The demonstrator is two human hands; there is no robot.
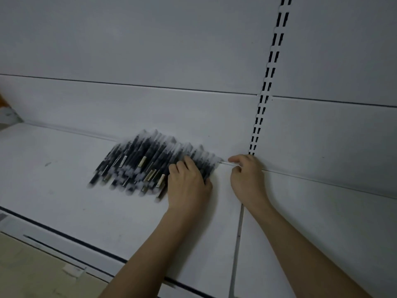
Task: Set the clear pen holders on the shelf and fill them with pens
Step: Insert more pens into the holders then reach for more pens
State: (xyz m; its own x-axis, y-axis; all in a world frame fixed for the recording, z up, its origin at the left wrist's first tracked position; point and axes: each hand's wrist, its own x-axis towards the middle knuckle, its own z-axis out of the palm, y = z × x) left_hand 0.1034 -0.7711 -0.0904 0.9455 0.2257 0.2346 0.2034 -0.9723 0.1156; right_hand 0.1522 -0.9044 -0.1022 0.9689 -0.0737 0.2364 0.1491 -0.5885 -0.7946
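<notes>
Nearest the camera, a strip of beige floor [32, 267] shows at the lower left, with the white front edge of the shelf [64, 190] running diagonally above it. Two bare forearms reach up from the bottom edge onto the shelf, both cut off below the elbow. The left hand [188, 186] lies palm down on the right end of a pile of black pens [146, 162], its fingers curled over the barrels; what lies beneath the palm is hidden. The right hand [247, 175] sits just right of the pile, near the back of the shelf, its thumb and forefinger pinching the tip of a thin clear pen [225, 163] that sticks out from the heap. The pens lie side by side, slanted, with frosted caps and a few pale labels; they are blurred, so neither count nor print can be read. A seam [238, 239] splits the shelf under the right wrist. Behind stands the white back panel [150, 50], with a slotted upright [268, 78] rising from behind the right hand. At the far left edge, an orange and grey object [6, 110] is cut off and cannot be identified
</notes>
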